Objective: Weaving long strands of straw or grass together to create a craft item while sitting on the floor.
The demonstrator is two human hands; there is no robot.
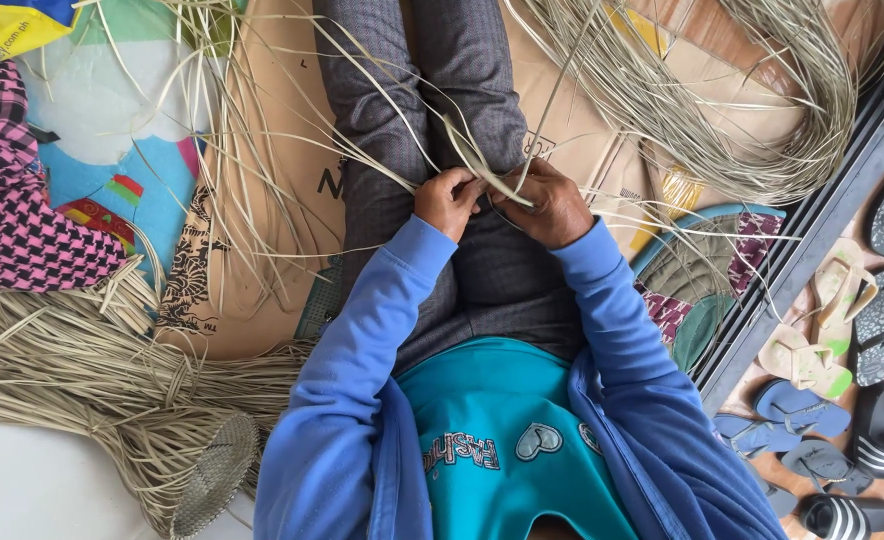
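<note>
- The left hand (449, 200) and right hand (550, 203) meet over the lap, knuckles nearly touching.
- Both pinch the same pale straw strips (482, 170), which fan away from the fingers across the grey trousers (402, 100).

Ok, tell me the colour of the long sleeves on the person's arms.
Blue long sleeves, clearest in the head view.

The straw strips (482, 165) look dry, thin and matt. The woven basket (212, 475) is rough straw too. The sheet of cardboard (282, 200) is smooth brown paper. The blue sleeves (362, 340) are soft cloth. The sandals (812, 355) look like rubber.
</note>
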